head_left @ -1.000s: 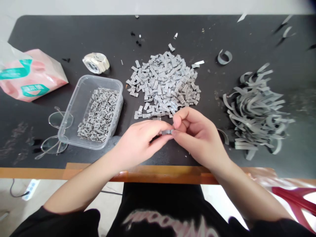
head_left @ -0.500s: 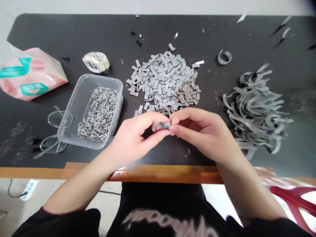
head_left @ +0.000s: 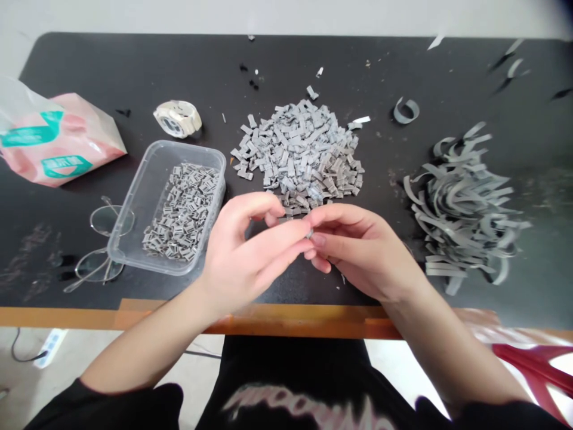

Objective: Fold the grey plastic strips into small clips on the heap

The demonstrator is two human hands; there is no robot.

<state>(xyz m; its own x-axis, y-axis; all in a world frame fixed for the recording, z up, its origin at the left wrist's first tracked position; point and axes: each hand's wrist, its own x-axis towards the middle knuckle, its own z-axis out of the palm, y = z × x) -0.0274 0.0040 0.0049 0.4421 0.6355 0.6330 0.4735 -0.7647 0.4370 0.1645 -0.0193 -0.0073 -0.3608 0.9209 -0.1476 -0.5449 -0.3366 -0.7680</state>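
Observation:
My left hand (head_left: pixel 250 257) and my right hand (head_left: pixel 364 248) meet at the fingertips near the table's front edge. Both pinch a small grey piece (head_left: pixel 308 234), mostly hidden between the fingers. Just beyond them lies a heap of small grey folded pieces (head_left: pixel 299 149). To the left, a clear plastic box (head_left: pixel 154 149) holds many small grey clips (head_left: pixel 183 209). A tangled pile of grey strips (head_left: pixel 465 203) lies to the right of my right hand.
A white watch (head_left: pixel 178 118), eyeglasses (head_left: pixel 94 263) and a pink and white bag (head_left: pixel 67 140) are on the left. One curled strip (head_left: pixel 406 111) lies at the back right. An orange-brown edge (head_left: pixel 290 319) runs along the table front.
My left hand has turned, its fingers now stretching further over the piece. The grey piece is more hidden than before. The whole view has shifted slightly.

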